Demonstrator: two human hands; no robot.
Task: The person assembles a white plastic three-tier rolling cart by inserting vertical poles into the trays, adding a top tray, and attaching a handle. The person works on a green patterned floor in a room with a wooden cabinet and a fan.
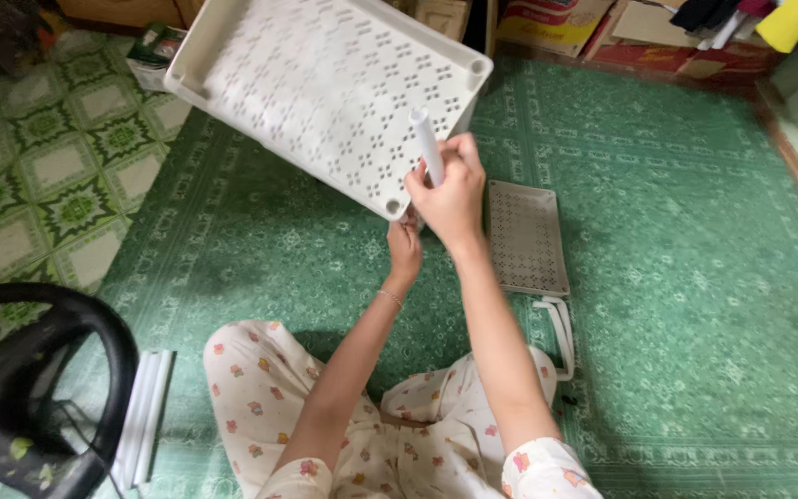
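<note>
A large white perforated plastic shelf tray (325, 83) is tilted up in front of me, its underside facing me, with round sockets at its corners. My left hand (405, 248) grips the tray's near corner from below. My right hand (450, 189) is shut on a short white plastic tube (427, 143), held upright beside that corner socket. A second, smaller-looking perforated tray (526, 236) lies flat on the green carpet to the right of my hands.
Several white tubes (145, 416) lie on the carpet at the lower left beside a black chair (39, 388). More white tubes (561, 333) lie near my right knee. Cardboard boxes (556, 23) line the far edge. Patterned tile floor (39, 166) lies left.
</note>
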